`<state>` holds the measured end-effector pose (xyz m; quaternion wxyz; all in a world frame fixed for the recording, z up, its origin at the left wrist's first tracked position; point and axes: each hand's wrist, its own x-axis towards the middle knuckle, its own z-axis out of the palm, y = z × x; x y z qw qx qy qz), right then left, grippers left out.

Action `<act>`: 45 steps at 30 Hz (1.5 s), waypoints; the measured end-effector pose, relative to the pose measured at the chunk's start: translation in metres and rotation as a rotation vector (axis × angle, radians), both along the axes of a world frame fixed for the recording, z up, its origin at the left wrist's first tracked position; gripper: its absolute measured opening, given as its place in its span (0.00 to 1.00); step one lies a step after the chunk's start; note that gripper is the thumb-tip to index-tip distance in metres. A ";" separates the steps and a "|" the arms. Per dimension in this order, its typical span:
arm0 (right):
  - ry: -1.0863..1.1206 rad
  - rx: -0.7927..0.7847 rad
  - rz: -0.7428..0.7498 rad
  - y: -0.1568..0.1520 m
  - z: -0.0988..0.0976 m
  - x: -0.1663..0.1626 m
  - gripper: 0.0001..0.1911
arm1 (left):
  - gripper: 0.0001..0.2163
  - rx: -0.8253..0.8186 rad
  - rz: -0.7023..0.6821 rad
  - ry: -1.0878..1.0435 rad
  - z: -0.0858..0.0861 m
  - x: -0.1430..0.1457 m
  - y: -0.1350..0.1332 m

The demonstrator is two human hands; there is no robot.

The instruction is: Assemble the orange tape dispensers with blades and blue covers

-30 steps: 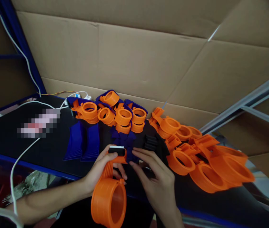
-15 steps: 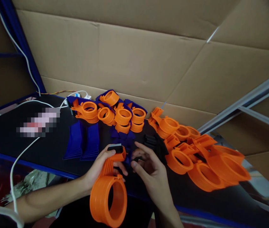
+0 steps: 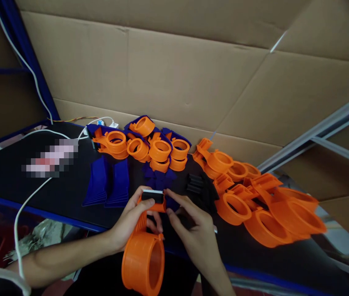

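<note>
Gripped in a worker's left hand (image 3: 125, 222), a bright orange tape dispenser (image 3: 135, 261) hangs above the near edge of a workbench, its head pointing away from the person and its broad, hollow ring lowermost, the opening turned toward the right. A ribbed neck joins the ring to the head, where a black insert (image 3: 149, 198) sits crosswise, the thumb pressed over its lower edge. Along the insert's far side runs a pale serrated strip (image 3: 154, 191), teeth facing outward. A small tab juts from the ring's upper rim, while the head's right end meets the right hand's (image 3: 196, 230) fingertips
</note>
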<state>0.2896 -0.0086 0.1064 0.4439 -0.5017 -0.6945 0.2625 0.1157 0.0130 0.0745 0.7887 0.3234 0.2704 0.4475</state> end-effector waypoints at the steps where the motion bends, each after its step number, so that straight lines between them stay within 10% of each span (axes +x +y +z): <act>1: -0.007 0.015 0.014 0.001 -0.002 -0.001 0.20 | 0.14 -0.005 -0.001 -0.006 -0.001 0.000 0.001; 18: 0.241 0.015 0.119 0.002 0.000 0.001 0.16 | 0.15 -0.052 -0.052 -0.098 -0.007 -0.001 0.006; 33: -0.117 0.030 0.337 0.004 -0.004 0.006 0.29 | 0.12 -0.214 -0.109 -0.061 0.007 -0.003 0.005; 45: -0.147 0.118 0.251 0.009 0.002 0.021 0.22 | 0.18 -0.047 -0.073 -0.040 0.000 0.001 0.000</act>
